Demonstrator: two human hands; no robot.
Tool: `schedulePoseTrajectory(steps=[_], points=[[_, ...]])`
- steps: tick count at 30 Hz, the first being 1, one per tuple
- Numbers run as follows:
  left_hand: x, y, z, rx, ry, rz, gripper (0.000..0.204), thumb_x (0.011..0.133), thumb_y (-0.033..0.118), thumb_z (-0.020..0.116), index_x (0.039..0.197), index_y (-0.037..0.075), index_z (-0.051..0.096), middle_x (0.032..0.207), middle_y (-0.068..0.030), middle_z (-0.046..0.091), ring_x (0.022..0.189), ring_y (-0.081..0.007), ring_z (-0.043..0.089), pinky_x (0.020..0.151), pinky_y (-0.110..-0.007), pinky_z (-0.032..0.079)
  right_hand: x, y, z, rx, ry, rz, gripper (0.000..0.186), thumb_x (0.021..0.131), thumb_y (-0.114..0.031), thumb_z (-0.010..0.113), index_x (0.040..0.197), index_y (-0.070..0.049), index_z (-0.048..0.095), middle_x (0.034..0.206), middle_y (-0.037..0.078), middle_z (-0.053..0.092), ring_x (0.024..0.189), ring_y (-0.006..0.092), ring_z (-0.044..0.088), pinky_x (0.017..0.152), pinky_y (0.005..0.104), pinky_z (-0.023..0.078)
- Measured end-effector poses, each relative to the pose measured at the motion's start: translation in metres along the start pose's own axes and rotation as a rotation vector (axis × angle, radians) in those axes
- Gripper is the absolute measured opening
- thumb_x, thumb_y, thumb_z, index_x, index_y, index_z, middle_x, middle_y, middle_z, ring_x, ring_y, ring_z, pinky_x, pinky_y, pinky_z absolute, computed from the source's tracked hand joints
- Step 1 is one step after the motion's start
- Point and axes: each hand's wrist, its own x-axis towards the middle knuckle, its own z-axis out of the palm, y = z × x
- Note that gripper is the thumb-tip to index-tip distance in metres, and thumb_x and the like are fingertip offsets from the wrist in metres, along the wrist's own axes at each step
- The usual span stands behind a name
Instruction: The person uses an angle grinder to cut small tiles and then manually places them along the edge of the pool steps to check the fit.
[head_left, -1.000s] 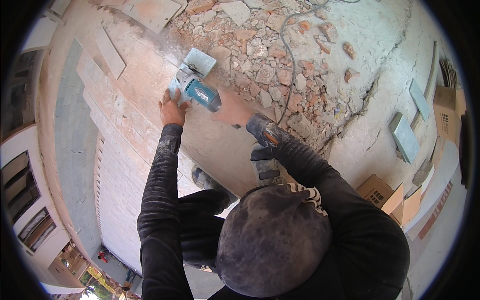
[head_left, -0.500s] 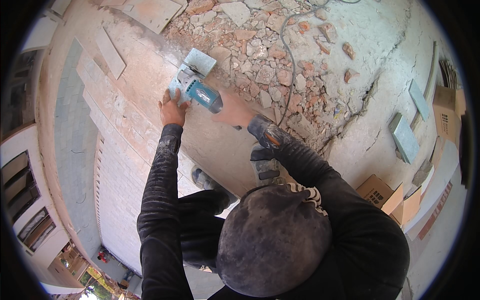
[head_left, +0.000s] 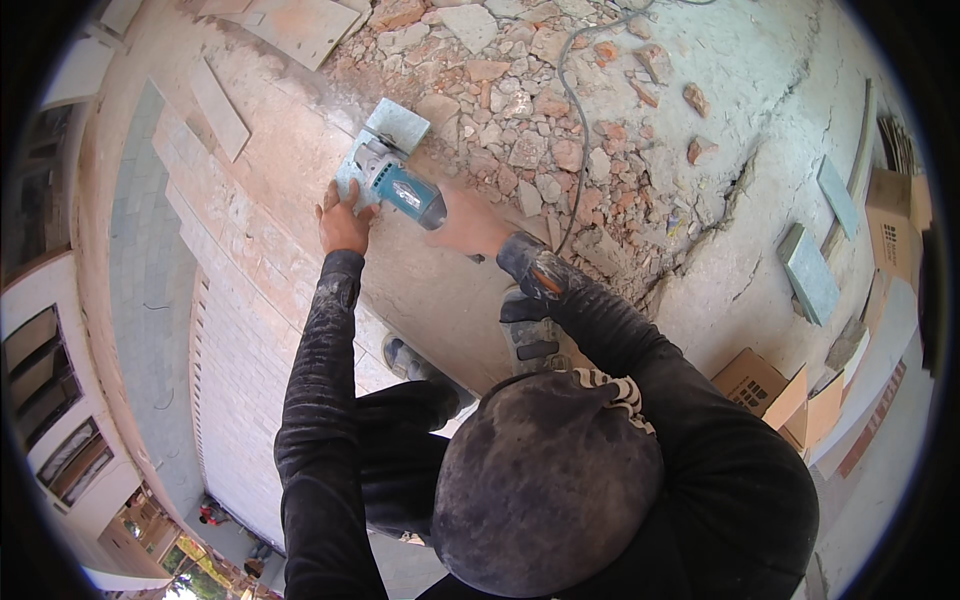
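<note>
My right hand point(head_left: 472, 222) is wrapped round the rear of a teal and black angle grinder point(head_left: 405, 190). The grinder's head and disc lie over a pale blue-green tile point(head_left: 402, 122), and a little dust hangs beside it. Whether the disc bites through the tile cannot be made out. On the tile's near left end rests my left hand point(head_left: 343, 220), fingers spread and pressing on it, close beside the grinder's body. The tile's middle is hidden under the tool.
Broken brick and concrete rubble point(head_left: 530, 130) lies just beyond and right, crossed by a dark cable point(head_left: 578, 100). Loose tiles point(head_left: 808, 273) and open cardboard boxes point(head_left: 750, 382) stand at the right. A flat slab point(head_left: 220, 108) lies to the left. My shoes point(head_left: 528, 330) are close below.
The grinder and both hands stay almost where they were. The tile has barely shifted.
</note>
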Motion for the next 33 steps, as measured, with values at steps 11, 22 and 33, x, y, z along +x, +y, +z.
schedulePoseTrajectory(steps=[11, 22, 33], points=[[0.0, 0.0, 0.0, -0.013, -0.008, -0.001, 0.064, 0.08, 0.037, 0.074, 0.137, 0.017, 0.056, 0.148, -0.0226, 0.042, 0.135, -0.0327, 0.043, 0.114, -0.052, 0.028, -0.003, 0.004, 0.004, 0.022, 0.066, -0.028, 0.063, 0.065, -0.03, 0.077, 0.113, 0.005, 0.055, 0.096, 0.028, 0.065, 0.092, 0.0434, 0.064, 0.081, 0.0464, 0.051], [0.0, -0.001, -0.002, 0.003, 0.006, 0.017, 0.063, 0.08, 0.038, 0.074, 0.137, 0.016, 0.056, 0.148, -0.0223, 0.042, 0.135, -0.0327, 0.043, 0.114, -0.052, 0.028, -0.01, 0.007, 0.002, 0.073, 0.047, -0.008, 0.06, 0.065, -0.03, 0.077, 0.109, 0.006, 0.056, 0.097, 0.027, 0.064, 0.092, 0.0415, 0.063, 0.08, 0.0444, 0.05], [-0.003, 0.001, -0.003, -0.039, -0.004, 0.0, 0.062, 0.08, 0.034, 0.075, 0.136, 0.015, 0.057, 0.147, -0.0224, 0.042, 0.135, -0.033, 0.043, 0.114, -0.051, 0.028, 0.001, 0.0, 0.001, 0.056, 0.024, 0.01, 0.069, 0.063, -0.03, 0.077, 0.116, 0.008, 0.055, 0.1, 0.03, 0.065, 0.095, 0.0427, 0.064, 0.083, 0.045, 0.051]])
